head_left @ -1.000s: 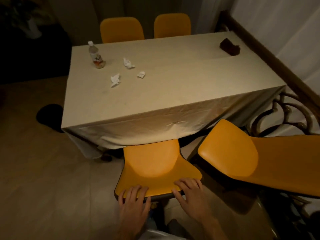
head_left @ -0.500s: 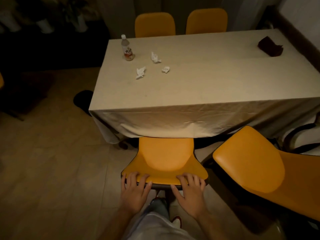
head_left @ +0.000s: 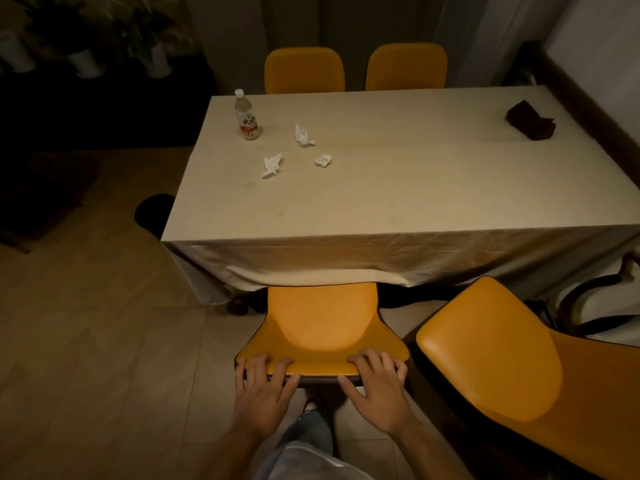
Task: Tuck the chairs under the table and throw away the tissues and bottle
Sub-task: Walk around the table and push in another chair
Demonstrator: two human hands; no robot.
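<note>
Two hands grip one orange chair. Beyond your hands stands the cloth-covered table [head_left: 398, 202]; the chair [head_left: 322, 327] has its seat front just under the cloth. Your left hand [head_left: 261, 393] and right hand [head_left: 375, 389] curl over its backrest top. Right of your right hand, a second chair [head_left: 491, 358] stands untucked. Far ahead, left of your left hand: bottle [head_left: 246, 117], three tissues [head_left: 272, 165]. Likely next: push forward.

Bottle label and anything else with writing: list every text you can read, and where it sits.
Bottle, label: large dark characters on a white and orange band, too blurred to read.
No other writing shows on the tissues, tablecloth, chairs or dark object.
</note>
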